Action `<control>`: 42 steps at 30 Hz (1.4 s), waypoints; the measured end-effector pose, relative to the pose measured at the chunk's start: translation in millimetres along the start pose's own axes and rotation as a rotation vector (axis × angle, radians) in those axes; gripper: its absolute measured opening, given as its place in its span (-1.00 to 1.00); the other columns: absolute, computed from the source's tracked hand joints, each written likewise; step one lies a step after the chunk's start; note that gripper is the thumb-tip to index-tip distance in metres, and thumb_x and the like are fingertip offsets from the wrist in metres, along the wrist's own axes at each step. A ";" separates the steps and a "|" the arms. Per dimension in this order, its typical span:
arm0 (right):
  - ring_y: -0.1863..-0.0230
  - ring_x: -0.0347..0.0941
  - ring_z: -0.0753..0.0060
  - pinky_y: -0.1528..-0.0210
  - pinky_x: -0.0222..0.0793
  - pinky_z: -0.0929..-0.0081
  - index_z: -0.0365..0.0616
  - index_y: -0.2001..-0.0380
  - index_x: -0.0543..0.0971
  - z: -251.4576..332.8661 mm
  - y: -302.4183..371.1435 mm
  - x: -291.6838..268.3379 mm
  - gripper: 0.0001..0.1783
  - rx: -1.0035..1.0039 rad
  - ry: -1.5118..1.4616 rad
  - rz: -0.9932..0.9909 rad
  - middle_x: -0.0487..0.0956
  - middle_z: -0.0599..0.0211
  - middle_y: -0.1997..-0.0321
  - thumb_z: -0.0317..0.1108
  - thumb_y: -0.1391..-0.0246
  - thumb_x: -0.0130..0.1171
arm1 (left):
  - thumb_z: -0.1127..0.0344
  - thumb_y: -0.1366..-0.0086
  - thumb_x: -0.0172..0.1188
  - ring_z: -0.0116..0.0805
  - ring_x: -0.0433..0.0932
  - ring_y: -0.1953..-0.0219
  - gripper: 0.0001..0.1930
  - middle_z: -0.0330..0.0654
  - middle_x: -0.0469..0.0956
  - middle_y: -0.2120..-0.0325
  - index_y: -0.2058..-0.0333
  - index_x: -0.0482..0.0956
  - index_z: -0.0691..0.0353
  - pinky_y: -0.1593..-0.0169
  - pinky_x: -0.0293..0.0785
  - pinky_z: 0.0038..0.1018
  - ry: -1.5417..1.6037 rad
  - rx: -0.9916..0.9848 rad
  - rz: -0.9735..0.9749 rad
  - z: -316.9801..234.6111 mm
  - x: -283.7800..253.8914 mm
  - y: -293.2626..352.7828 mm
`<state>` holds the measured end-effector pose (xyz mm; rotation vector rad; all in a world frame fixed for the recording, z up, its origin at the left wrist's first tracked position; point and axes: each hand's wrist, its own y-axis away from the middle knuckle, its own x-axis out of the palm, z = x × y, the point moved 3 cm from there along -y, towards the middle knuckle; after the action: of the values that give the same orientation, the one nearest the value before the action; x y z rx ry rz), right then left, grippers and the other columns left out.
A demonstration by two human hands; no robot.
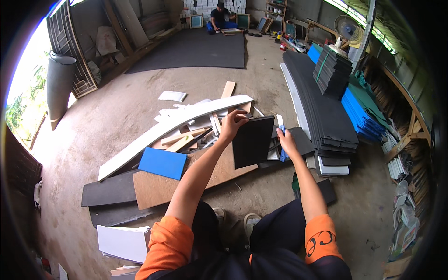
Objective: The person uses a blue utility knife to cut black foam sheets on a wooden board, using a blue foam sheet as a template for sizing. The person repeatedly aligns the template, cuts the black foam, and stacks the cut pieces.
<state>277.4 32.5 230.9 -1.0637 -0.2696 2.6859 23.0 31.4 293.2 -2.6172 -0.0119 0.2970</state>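
Observation:
My left hand (232,125) pinches the upper left corner of a black rectangular foam sheet (253,142), which hangs upright in front of me. In my right hand (286,141), just beside the sheet's right edge, is a blue utility knife (283,156) whose pale upper end points upward. Below the sheet lies a brown plywood board (205,173). A blue rectangular sheet (163,163) rests on the board's left part. Behind my hands, a long white strip (186,116) lies across a heap of wood and foam offcuts (179,140).
Stacked black sheets (322,107) stand at the right, with blue sheets (361,116) beyond. White sheets (122,243) lie at my near left. At the back, a person (220,21) sits on a dark mat (191,49). A fan (348,29) stands far right, a grey roll (60,86) far left.

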 end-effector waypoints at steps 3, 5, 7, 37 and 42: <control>0.34 0.38 0.11 0.29 0.26 0.30 -0.29 0.48 0.40 33.0 4.9 8.2 -0.51 -0.174 -0.120 -0.115 0.45 0.04 0.40 0.01 0.12 0.18 | 0.47 -0.11 0.15 -0.45 0.55 0.41 -0.74 -0.12 0.58 0.48 0.19 0.44 0.33 0.32 0.48 -0.58 0.232 -0.084 -0.070 -12.6 -17.6 13.2; 0.38 0.39 0.23 0.30 0.28 0.37 -0.27 0.43 0.38 54.6 19.6 21.6 -0.54 -0.106 -0.417 0.022 0.44 0.15 0.41 -0.11 0.22 0.28 | 0.48 -0.12 0.14 -0.43 0.56 0.42 -0.73 -0.12 0.57 0.44 0.17 0.43 0.32 0.34 0.50 -0.58 0.224 -0.086 -0.107 -13.3 -29.0 22.5; 0.36 0.40 0.26 0.28 0.30 0.39 -0.28 0.39 0.36 61.8 29.0 32.6 -0.53 -0.021 -0.379 0.124 0.44 0.15 0.39 -0.16 0.24 0.29 | 0.30 -0.17 0.11 -0.43 0.56 0.42 -0.72 -0.10 0.57 0.41 0.15 0.44 0.27 0.34 0.48 -0.55 0.177 -0.254 0.017 16.3 -20.9 32.3; 0.23 0.35 0.35 0.15 0.26 0.43 -0.26 0.26 0.30 -222.1 176.6 140.0 -0.64 0.957 -0.389 -0.106 0.40 0.26 0.28 -0.45 0.17 0.15 | 0.16 -0.03 0.21 -0.01 0.29 -0.05 -0.35 0.13 0.28 0.03 -0.04 0.16 0.32 -0.04 0.32 -0.27 -0.731 -0.468 0.968 190.6 141.1 140.1; 0.34 0.30 0.43 0.23 0.23 0.47 -0.15 0.36 0.34 -241.0 180.7 135.1 -0.74 0.963 -0.634 -0.220 0.39 0.36 0.37 -0.47 0.18 0.14 | 0.18 0.03 0.25 0.04 0.28 -0.05 -0.31 0.17 0.30 0.06 -0.01 0.14 0.35 -0.02 0.33 -0.26 -0.708 -0.387 1.030 188.5 159.5 139.0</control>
<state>320.9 -81.2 -76.0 0.0934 0.6975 2.3601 132.2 10.9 32.6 -2.4773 1.1346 1.6716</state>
